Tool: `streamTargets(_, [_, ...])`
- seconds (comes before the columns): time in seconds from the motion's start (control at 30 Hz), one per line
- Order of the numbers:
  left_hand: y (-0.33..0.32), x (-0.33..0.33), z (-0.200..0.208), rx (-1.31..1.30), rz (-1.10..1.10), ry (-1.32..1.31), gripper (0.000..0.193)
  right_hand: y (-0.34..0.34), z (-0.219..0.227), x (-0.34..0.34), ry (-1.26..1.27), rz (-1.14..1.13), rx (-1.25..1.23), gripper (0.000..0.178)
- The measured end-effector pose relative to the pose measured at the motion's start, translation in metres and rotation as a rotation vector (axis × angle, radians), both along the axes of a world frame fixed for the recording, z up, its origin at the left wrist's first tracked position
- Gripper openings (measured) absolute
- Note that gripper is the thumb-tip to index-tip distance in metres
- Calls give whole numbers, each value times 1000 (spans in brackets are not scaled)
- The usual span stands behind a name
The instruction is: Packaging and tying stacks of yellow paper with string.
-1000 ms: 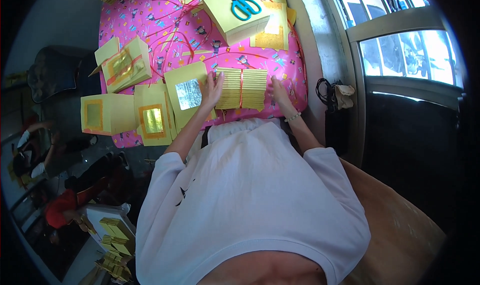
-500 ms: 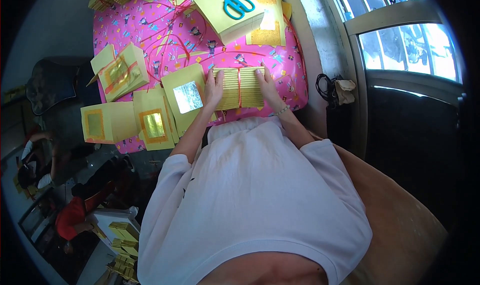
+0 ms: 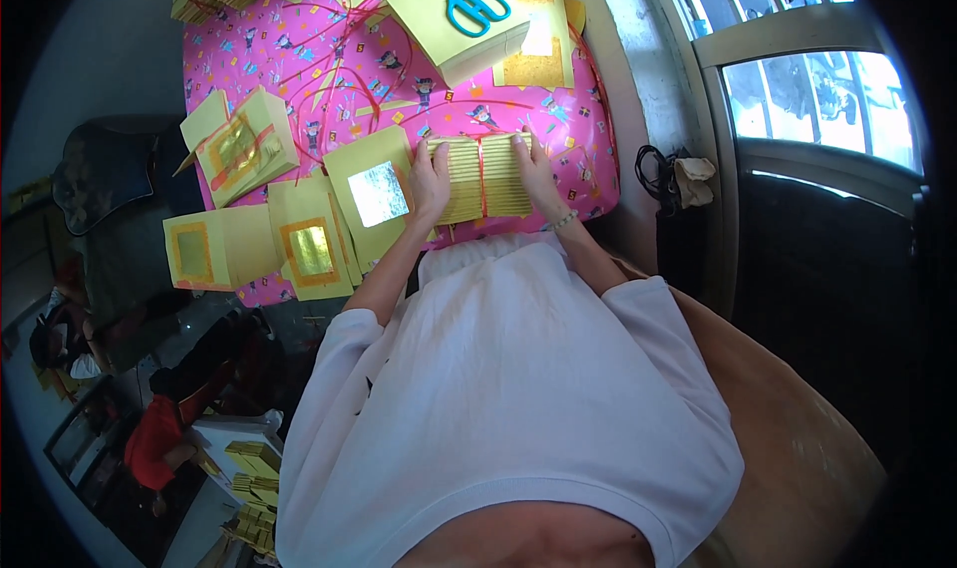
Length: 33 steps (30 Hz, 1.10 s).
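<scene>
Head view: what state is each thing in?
Bundle: folded yellow paper, tied
Red ribbon: wrapped around bundle's middle
Left hand: gripping bundle's left end
Right hand: gripping bundle's right end
Paper stack: piled up
Scissors: lying unheld on paper stack
Silver-foil patch: facing up
Tablecloth: spread out

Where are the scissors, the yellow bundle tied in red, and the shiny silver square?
Scissors (image 3: pixel 472 6): head view, on the blue handles.
Yellow bundle (image 3: pixel 499 177): head view, near the middle of its ridged upper face.
Silver square (image 3: pixel 379 194): head view, middle of its shiny face.
</scene>
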<state>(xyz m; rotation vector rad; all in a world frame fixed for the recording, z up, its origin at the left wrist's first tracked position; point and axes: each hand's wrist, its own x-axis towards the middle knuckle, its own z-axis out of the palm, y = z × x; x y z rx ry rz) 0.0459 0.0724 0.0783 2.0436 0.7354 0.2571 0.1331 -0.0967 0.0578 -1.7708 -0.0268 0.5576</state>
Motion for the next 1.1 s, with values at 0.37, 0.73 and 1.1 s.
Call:
streamTargets(0.37, [15,6,-14,-344,30,-7,33,-13,0,21,-500,-18,-225,41])
streamTargets(0.73, [4,6,-10,-200,36,-48,32,6,15,5,-263,-86,-26,21])
streamTargets(1.1, [10,-12,-6,-480,8,-141,43,-12,-12,-8,-242,19,46,47])
